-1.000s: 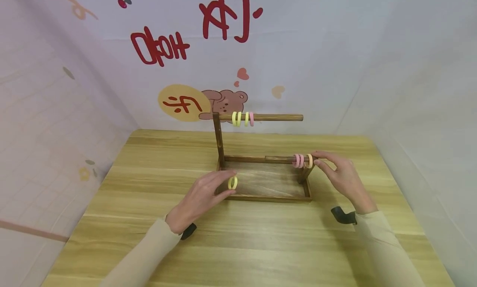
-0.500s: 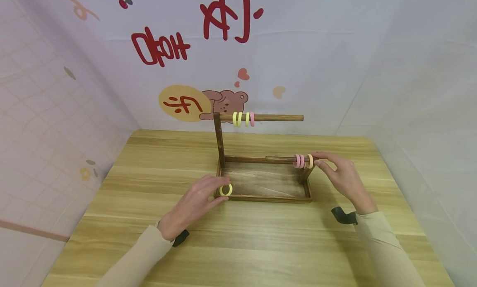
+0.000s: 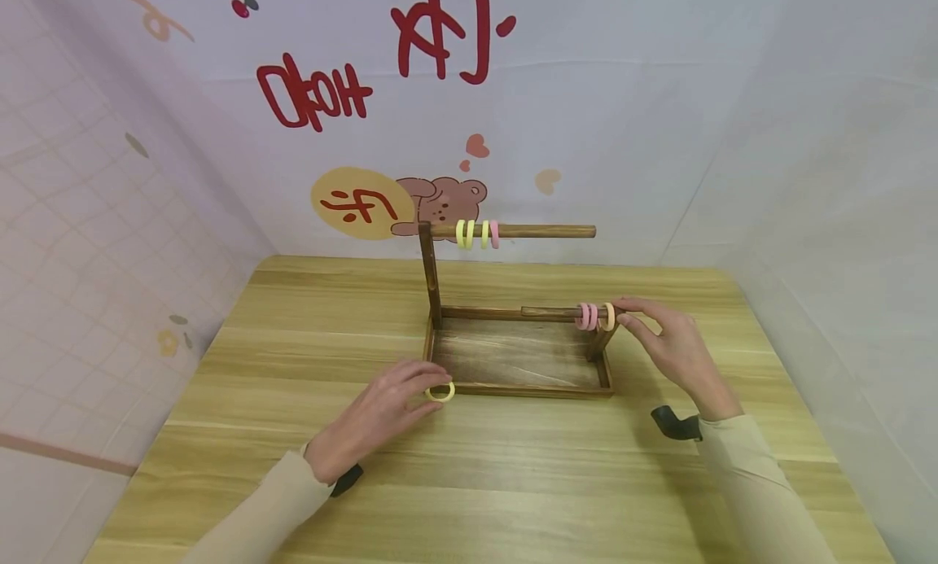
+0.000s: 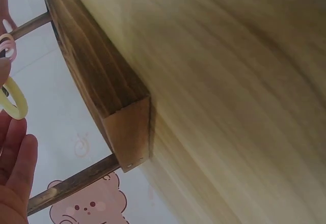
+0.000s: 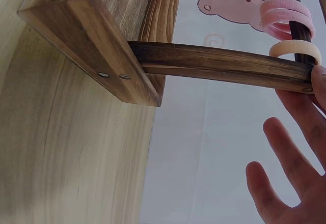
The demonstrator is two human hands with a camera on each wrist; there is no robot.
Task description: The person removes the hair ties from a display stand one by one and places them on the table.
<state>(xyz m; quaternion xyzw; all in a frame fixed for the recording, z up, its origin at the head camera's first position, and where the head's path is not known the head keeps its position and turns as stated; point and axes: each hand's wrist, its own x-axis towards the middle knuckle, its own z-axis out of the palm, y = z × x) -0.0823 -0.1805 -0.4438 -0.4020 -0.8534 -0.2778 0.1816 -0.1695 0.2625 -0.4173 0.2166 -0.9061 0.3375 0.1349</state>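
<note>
My left hand [image 3: 384, 409] pinches a yellow hair tie [image 3: 441, 400] between thumb and fingers, just at the front left corner of a brown wooden rack [image 3: 528, 390]. The same yellow tie shows at the left edge of the left wrist view. My right hand [image 3: 674, 348] grips the top of the rack's short right post [image 5: 219, 63] with thumb and index finger; the other fingers are spread. Beside that grip, a peach hair tie [image 5: 295, 46] and pink hair ties [image 5: 288, 4] hang on the lower rod [image 3: 548, 312].
The rack's upper rod [image 3: 550, 231] carries several yellow hair ties [image 3: 485, 235] and one pink tie [image 3: 494, 235]; its right end is free. A tall left post [image 3: 430, 275] bears it. Behind the wood-grain table [image 3: 513, 483] hangs a printed white cloth [image 3: 623, 141].
The left hand has moved left and toward the person with the yellow hair tie, from over the rack's base to its front left corner. The tie has tilted. The right hand stays put.
</note>
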